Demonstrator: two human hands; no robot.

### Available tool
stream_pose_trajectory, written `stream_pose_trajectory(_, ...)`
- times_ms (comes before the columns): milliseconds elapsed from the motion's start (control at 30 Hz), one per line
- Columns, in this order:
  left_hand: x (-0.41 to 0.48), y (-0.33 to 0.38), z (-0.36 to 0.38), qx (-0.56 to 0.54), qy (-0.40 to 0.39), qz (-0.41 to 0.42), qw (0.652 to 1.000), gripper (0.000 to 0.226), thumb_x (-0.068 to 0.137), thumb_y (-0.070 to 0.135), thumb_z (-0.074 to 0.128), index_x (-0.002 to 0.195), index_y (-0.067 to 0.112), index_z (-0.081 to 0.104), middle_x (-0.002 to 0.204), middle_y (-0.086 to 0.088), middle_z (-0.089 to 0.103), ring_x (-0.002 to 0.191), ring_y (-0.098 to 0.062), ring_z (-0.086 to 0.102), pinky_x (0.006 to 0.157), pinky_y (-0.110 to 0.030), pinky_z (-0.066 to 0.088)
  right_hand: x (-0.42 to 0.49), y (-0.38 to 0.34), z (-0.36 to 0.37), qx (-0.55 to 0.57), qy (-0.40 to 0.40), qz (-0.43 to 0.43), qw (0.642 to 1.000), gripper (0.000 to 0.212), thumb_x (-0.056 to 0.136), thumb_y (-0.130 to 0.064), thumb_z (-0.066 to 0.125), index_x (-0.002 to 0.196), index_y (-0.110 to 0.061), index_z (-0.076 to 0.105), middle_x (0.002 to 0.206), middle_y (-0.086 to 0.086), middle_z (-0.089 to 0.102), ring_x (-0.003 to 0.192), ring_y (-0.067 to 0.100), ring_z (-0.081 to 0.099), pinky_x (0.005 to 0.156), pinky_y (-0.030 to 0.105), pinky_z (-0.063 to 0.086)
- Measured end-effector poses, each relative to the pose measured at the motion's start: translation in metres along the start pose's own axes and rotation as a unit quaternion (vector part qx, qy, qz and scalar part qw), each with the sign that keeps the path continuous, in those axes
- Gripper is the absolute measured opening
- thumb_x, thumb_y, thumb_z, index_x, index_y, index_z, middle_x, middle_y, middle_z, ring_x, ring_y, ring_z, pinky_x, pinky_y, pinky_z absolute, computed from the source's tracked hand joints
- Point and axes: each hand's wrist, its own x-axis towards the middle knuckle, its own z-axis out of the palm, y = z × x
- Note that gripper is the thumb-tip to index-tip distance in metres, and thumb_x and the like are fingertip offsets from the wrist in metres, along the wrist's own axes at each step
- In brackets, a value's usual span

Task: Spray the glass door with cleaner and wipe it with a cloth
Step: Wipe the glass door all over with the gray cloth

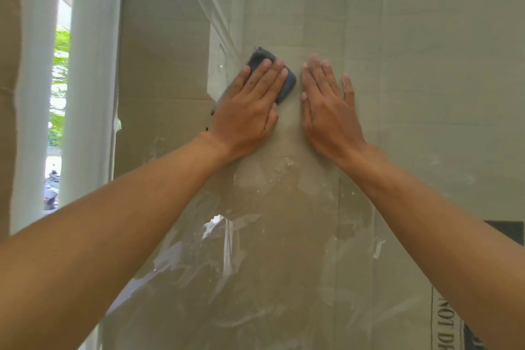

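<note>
Left hand point(247, 105) is pressed flat, fingers straight, onto a dark grey cloth point(287, 83), which is held against the glass door point(284, 278). Right hand point(329, 111) is laid open on the bare pane just beside the cloth, holding nothing. White smears point(225, 250) are seen below the wrists. Brown cardboard point(440, 65) is seen behind the glass, with black lettering point(444, 327) at lower right. A white frame post point(88, 79) is set at the left, with a scooter point(51, 190) glimpsed outside.

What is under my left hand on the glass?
A dark grey cloth, pressed flat to the glass door by the left hand. Only its top and right edges show past the fingers; the rest is covered.
</note>
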Motion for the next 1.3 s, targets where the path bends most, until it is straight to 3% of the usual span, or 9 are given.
stream_pose_trajectory(167,-0.037,0.008,0.002,-0.011,-0.014,0.022,1.000,0.055,0.098,0.019,0.028,0.152,0.007,0.025,0.159,-0.009,0.022,0.149,-0.023,0.016,0.122,-0.043,0.015,-0.010,-0.011,0.008,0.018,0.011,0.014,1.000,0.052,0.106,-0.015,0.026,0.156,-0.008,0.014,0.164,0.006,0.006,0.152,0.020,0.002,0.121,0.047,-0.002)
stream_pose_trajectory(400,-0.013,-0.006,-0.004,0.010,-0.044,0.014,0.999,0.059,0.097,0.025,0.019,0.154,0.010,0.016,0.162,-0.007,0.013,0.150,-0.021,0.007,0.123,-0.039,0.005,-0.003,-0.017,0.009,0.009,0.013,0.011,1.000,0.052,0.105,-0.014,0.027,0.155,-0.005,0.016,0.164,0.009,0.008,0.152,0.021,0.003,0.121,0.049,-0.001)
stream_pose_trajectory(567,0.030,-0.036,-0.014,-0.028,-0.020,-0.110,0.993,0.058,0.101,0.019,0.027,0.154,0.008,0.009,0.163,-0.008,0.005,0.150,-0.021,0.001,0.121,-0.036,-0.003,0.007,-0.024,0.010,0.007,0.016,0.013,1.000,0.052,0.105,-0.016,0.026,0.155,-0.006,0.016,0.164,0.009,0.008,0.152,0.020,0.003,0.121,0.049,-0.001)
stream_pose_trajectory(767,0.015,-0.051,-0.013,-0.045,0.008,-0.202,0.978,0.057,0.101,0.017,0.025,0.154,0.006,0.006,0.163,-0.010,0.002,0.150,-0.022,-0.002,0.122,-0.038,-0.004,0.011,-0.034,0.009,0.023,0.019,-0.011,0.999,0.051,0.106,-0.016,0.026,0.155,-0.007,0.017,0.164,0.008,0.009,0.152,0.022,0.004,0.122,0.050,0.000)
stream_pose_trajectory(933,-0.030,-0.048,-0.011,-0.057,0.007,-0.178,0.982,0.058,0.100,0.017,0.026,0.153,0.004,0.008,0.162,-0.012,0.004,0.150,-0.023,-0.001,0.123,-0.039,-0.002,-0.002,-0.038,0.015,0.025,-0.004,-0.021,0.999,0.051,0.106,-0.016,0.027,0.156,-0.008,0.017,0.164,0.007,0.010,0.152,0.021,0.004,0.122,0.048,-0.002)
stream_pose_trajectory(1100,-0.090,-0.026,-0.010,-0.052,-0.021,-0.109,0.992,0.060,0.096,0.025,0.022,0.152,0.003,0.018,0.161,-0.012,0.014,0.150,-0.023,0.006,0.123,-0.042,0.004,-0.013,-0.040,0.019,0.017,-0.004,-0.017,1.000,0.054,0.106,-0.030,0.028,0.156,-0.011,0.017,0.164,0.007,0.008,0.152,0.020,0.003,0.121,0.046,-0.004)
stream_pose_trajectory(1300,-0.065,-0.014,-0.005,-0.036,-0.019,-0.120,0.992,0.060,0.101,0.036,0.021,0.154,0.008,0.014,0.162,-0.009,0.009,0.150,-0.020,0.002,0.123,-0.038,-0.003,-0.009,-0.047,0.021,-0.003,-0.001,0.004,1.000,0.060,0.105,-0.044,0.023,0.157,-0.014,0.015,0.165,0.006,0.005,0.152,0.020,0.002,0.121,0.049,-0.002)
